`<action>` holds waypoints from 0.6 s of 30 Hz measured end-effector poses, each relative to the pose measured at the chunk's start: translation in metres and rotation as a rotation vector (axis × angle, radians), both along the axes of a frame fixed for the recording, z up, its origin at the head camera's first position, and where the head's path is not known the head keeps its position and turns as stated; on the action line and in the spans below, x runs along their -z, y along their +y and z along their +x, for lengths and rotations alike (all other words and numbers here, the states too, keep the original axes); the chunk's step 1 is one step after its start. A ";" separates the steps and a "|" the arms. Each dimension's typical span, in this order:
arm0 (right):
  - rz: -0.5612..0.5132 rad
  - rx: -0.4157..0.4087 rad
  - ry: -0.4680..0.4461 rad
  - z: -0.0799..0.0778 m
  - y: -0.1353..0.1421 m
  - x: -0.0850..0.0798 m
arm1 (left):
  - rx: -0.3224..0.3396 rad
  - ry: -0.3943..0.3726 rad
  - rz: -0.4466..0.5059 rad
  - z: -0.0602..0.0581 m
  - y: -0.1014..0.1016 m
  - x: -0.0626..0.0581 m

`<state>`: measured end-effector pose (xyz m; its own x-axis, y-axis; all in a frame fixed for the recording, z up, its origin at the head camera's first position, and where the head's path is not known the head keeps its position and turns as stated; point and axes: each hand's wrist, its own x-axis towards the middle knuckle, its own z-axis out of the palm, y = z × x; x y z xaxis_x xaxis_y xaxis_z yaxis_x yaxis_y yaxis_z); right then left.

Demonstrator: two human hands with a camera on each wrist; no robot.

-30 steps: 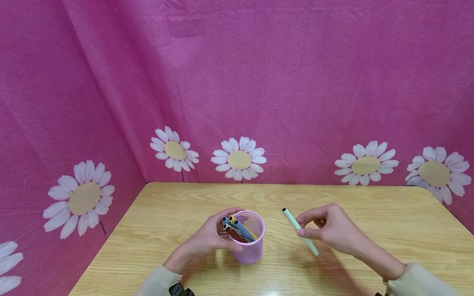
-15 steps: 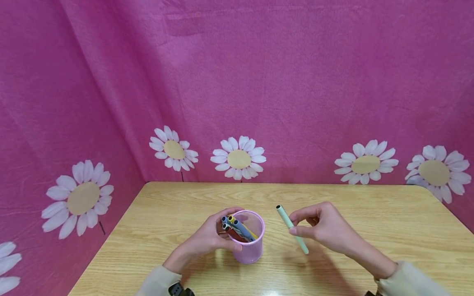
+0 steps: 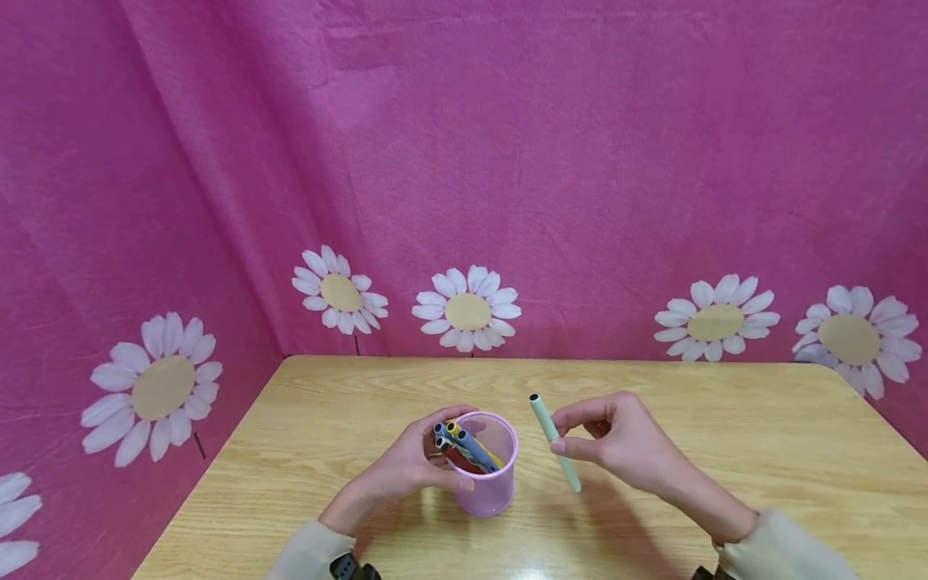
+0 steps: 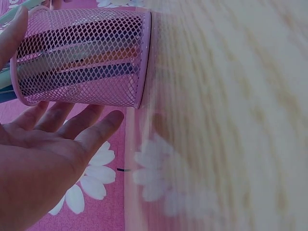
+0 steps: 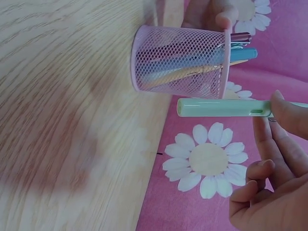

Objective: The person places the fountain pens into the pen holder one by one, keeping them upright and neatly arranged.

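Note:
A pink mesh pen cup [image 3: 487,491] stands on the table, holding several pens [image 3: 474,451] in blue, yellow, red and pale green that lean to its left side. My left hand [image 3: 406,467] curves round the cup's left side, its thumb at the near rim; in the left wrist view the fingers pass behind the mesh [image 4: 86,57]. Right of the cup, my right hand [image 3: 631,447] pinches a mint-green pen [image 3: 554,443] between thumb and fingers. The pen tilts, dark-ended tip up and to the left, lower end above the table. In the right wrist view this pen [image 5: 221,107] shows beside the cup.
The light wood table [image 3: 348,403] reaches back to a pink cloth backdrop [image 3: 580,161] printed with white daisies. Another side of the cloth runs along the table's left edge. A dark band [image 3: 351,568] sits at the left wrist.
My right hand has moved left with the mint-green pen, bringing it closer to the cup, and the pen stands somewhat more upright. My left hand and the cup have stayed put.

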<state>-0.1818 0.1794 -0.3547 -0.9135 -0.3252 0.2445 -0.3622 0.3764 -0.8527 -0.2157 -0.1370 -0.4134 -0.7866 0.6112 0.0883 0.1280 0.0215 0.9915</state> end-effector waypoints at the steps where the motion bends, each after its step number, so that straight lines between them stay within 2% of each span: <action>1: -0.008 0.000 0.001 0.000 -0.001 0.000 | 0.002 0.006 -0.003 0.000 0.000 0.000; 6: -0.061 -0.010 -0.015 0.003 -0.007 -0.001 | 0.003 -0.003 -0.033 0.000 0.000 0.000; 10: -0.061 -0.001 -0.016 0.003 -0.013 -0.003 | -0.004 0.003 -0.044 0.000 -0.001 0.002; 18: -0.051 -0.003 0.008 -0.001 -0.023 -0.011 | 0.001 -0.010 0.008 -0.002 -0.001 0.002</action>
<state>-0.1832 0.1568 -0.3434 -0.9105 -0.3146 0.2682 -0.3702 0.3318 -0.8677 -0.2176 -0.1377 -0.4158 -0.7866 0.6116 0.0850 0.1179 0.0136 0.9929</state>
